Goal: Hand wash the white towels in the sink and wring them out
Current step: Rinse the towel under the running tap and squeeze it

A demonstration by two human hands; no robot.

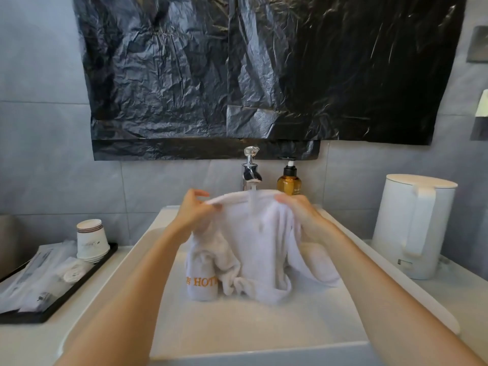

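A grey-tiled bathroom wall backs the white sink [137, 260]. Your left hand [194, 211] and right hand [297, 211] each pinch the white hotel towel [253, 249] under the running tap [250, 175]. Soaked terry will likely hang heavy and limp; bunch it thickly before wringing.

Towel [253, 249] in sink [237, 326] under tap [250, 170]; tray [52, 307] left, kettle [414, 225] right.
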